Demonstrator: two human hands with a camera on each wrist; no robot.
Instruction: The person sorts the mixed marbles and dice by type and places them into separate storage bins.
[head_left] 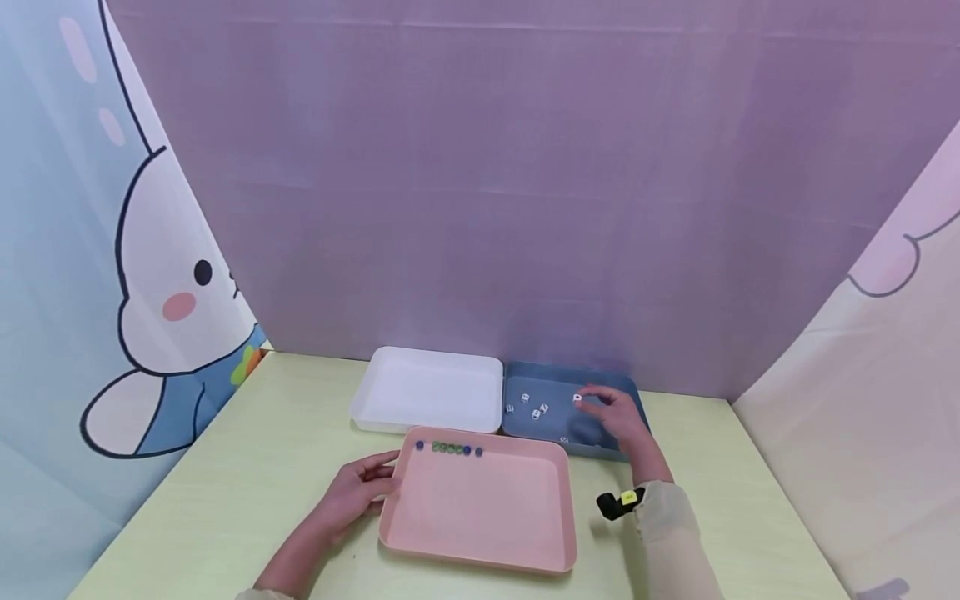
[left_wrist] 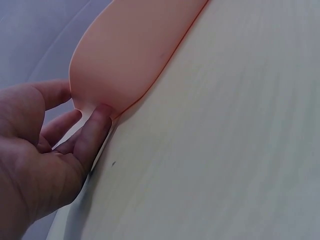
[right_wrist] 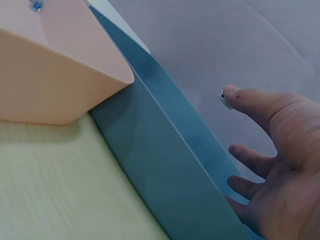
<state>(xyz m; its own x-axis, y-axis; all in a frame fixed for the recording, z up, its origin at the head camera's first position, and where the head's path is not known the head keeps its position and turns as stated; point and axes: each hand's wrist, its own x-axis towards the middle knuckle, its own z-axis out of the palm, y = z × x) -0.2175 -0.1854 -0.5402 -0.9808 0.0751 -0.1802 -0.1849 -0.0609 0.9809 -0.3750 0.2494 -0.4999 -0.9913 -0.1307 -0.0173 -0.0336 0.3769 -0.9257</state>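
Note:
The left hand [head_left: 356,494] grips the left rim of the pink tray [head_left: 480,517]; in the left wrist view the thumb of that hand [left_wrist: 47,150] lies on the tray's rim [left_wrist: 125,55] with the fingers against its outer side. Above the blue tray [head_left: 600,379], the right hand [head_left: 618,417] pinches a white die [head_left: 577,398] at its fingertips. The right wrist view shows the die [right_wrist: 226,102] at the thumb tip of the right hand [right_wrist: 285,160], its other side hidden. Several white dice [head_left: 536,413] lie in the blue tray.
A white tray [head_left: 431,387] stands at the back, left of the blue tray and behind the pink one. Green beads [head_left: 447,448] and blue beads [head_left: 467,450] form a row along the pink tray's back edge. A purple curtain [head_left: 480,183] hangs behind the table.

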